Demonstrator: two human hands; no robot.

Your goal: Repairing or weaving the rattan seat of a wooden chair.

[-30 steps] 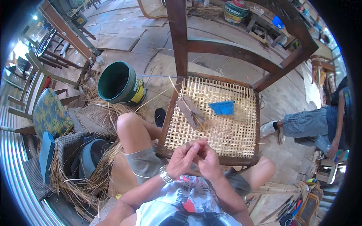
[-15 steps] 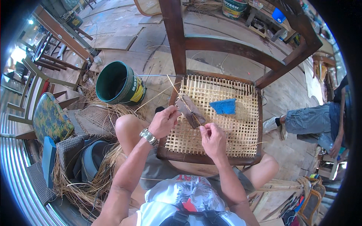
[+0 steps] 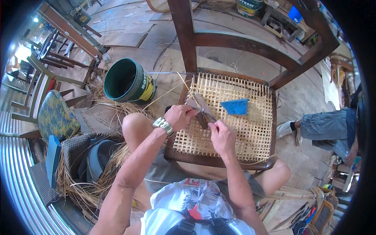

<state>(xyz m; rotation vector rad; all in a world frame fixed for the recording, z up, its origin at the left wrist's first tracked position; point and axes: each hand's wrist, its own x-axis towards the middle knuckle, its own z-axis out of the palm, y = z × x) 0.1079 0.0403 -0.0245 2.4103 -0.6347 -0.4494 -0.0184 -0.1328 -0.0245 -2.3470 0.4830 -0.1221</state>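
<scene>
A chair seat of woven cane [image 3: 250, 133] in a dark wooden frame lies before me. Over its left part is a brown flat piece [image 3: 194, 102] with a dark, narrow metal-looking part [image 3: 203, 118] across it. My left hand [image 3: 179, 117] is closed, its fingertips gripping the piece's left side. My right hand [image 3: 223, 137] pinches at its lower right end, where a cane strand seems to run; the fingers hide the grip. A loose length of cane [image 3: 183, 82] sticks up beyond the piece. A blue, roughly four-sided scrap [image 3: 236, 106] rests on the weave.
The chair's wooden backrest [image 3: 243, 46] rises at the far side. A dark green bucket [image 3: 129, 81] stands left of the seat, above a heap of cane strips [image 3: 78, 184]. A camouflage-patterned cushion [image 3: 58, 115] is at the left. Another person's legs [image 3: 321, 123] extend in from the right.
My left hand has moved right and onto the brown piece, its fingers now farther over it. My right hand stays close to the lower end. The whole view has shifted slightly.
</scene>
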